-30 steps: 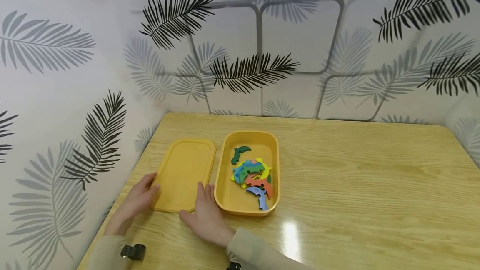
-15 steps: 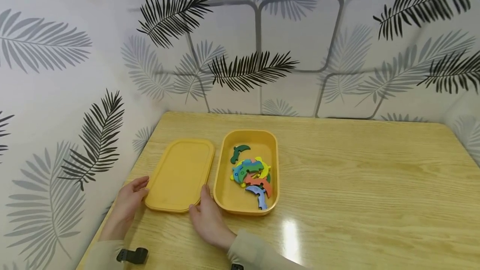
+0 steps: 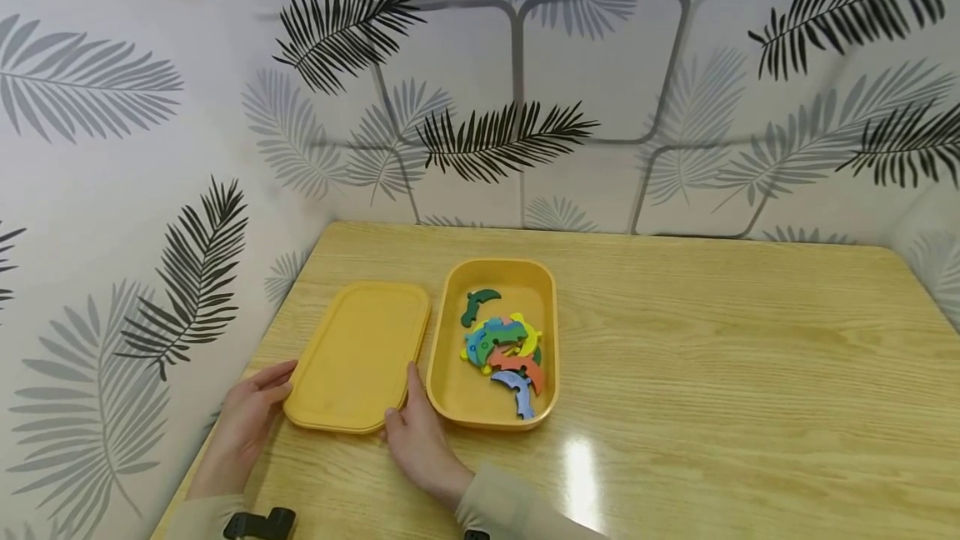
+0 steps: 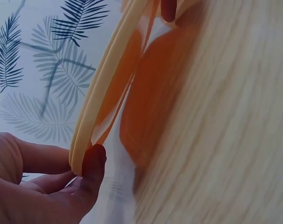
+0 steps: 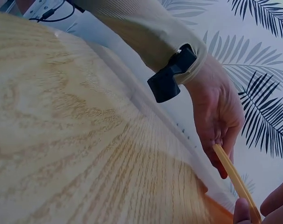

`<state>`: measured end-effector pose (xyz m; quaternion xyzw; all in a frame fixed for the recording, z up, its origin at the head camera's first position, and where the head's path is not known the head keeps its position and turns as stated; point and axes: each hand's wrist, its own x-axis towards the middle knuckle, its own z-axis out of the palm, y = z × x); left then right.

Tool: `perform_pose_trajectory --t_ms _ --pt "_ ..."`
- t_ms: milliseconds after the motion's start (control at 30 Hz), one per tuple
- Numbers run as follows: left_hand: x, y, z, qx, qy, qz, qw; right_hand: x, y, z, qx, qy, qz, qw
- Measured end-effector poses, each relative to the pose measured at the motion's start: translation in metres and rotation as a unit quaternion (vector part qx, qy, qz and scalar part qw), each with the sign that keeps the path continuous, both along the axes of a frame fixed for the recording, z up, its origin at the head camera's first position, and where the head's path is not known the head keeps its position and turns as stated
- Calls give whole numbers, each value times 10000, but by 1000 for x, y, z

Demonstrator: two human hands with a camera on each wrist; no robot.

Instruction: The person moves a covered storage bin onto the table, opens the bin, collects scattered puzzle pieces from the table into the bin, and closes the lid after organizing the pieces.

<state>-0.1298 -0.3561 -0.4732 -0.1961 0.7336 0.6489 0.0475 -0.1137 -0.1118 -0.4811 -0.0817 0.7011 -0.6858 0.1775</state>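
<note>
A flat yellow lid (image 3: 356, 357) with rounded corners is held at its near end by both hands. My left hand (image 3: 247, 415) pinches its left edge, thumb on one face and fingers on the other, as the left wrist view shows. At the lid's right near corner my right hand (image 3: 422, 436) grips the rim. In the left wrist view the lid (image 4: 108, 74) stands off the wooden surface, a gap showing beneath it. Right of it stands a yellow box (image 3: 456, 407) without a cover, holding several colourful puzzle pieces (image 3: 517, 365) in green, blue, yellow and red.
The wooden table (image 3: 712, 373) stretches far to the right. A patterned wall (image 3: 187, 148) borders the table at the left and back. The box stands close beside the right hand.
Both hands have taken hold of the lid's edges, where before they were beside it. The lid has shifted slightly left and its near end has risen. The box and pieces stay put.
</note>
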Motion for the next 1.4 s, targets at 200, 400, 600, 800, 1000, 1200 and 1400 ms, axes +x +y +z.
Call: perform_pose_trajectory --t_ms 200,400,600,800,1000,1200,1400 --pt "3 1 5 278 53 267 9992 0 -1 -1 65 -71 -31 9999" --pt "8 -1 12 1033 218 801 9912 1 1 -3 240 12 96 9997" --pt "12 -4 15 1469 408 1176 9813 4 -1 -1 286 198 61 9994" --pt "15 -4 22 1875 617 1498 9688 11 -3 7 111 408 -25 9991" --pt "14 -3 29 2217 705 1656 9584 14 -4 16 -372 313 -39 9988" --pt "17 0 35 2206 873 1535 9592 16 0 27 -524 200 -108 9984" --pt "19 7 39 1740 1185 1164 9706 15 8 39 -761 171 -207 9967"
